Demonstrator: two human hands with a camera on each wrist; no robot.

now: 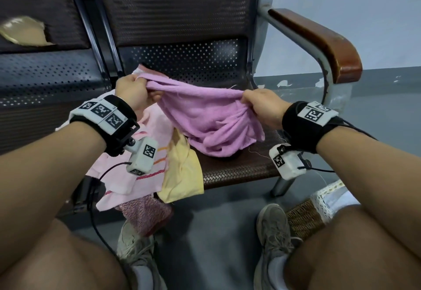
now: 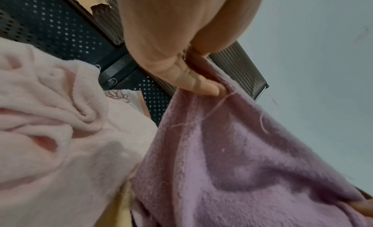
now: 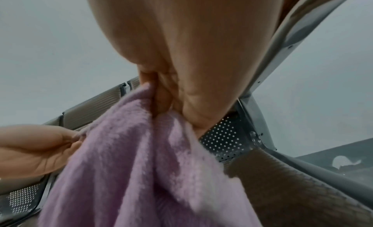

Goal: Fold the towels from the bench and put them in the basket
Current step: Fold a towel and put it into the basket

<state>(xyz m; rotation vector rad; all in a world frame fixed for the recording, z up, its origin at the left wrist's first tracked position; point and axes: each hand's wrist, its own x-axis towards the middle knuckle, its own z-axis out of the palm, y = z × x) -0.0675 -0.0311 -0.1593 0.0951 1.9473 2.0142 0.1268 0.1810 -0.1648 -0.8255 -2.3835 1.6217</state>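
A purple towel hangs between my two hands above the bench seat. My left hand grips one bunched end of its top edge. My right hand pinches the other end. The lower part sags in folds and touches the seat. The left wrist view shows my left fingers curled on the purple towel. In the right wrist view, my right fingers clamp a gathered corner of the purple towel. A woven basket with a lace-edged lining stands on the floor by my right knee.
A pale pink striped towel, a yellow towel and a red-speckled cloth lie heaped on the seat's left front, hanging over the edge. A wooden armrest rises at the right. My shoes stand on the grey floor.
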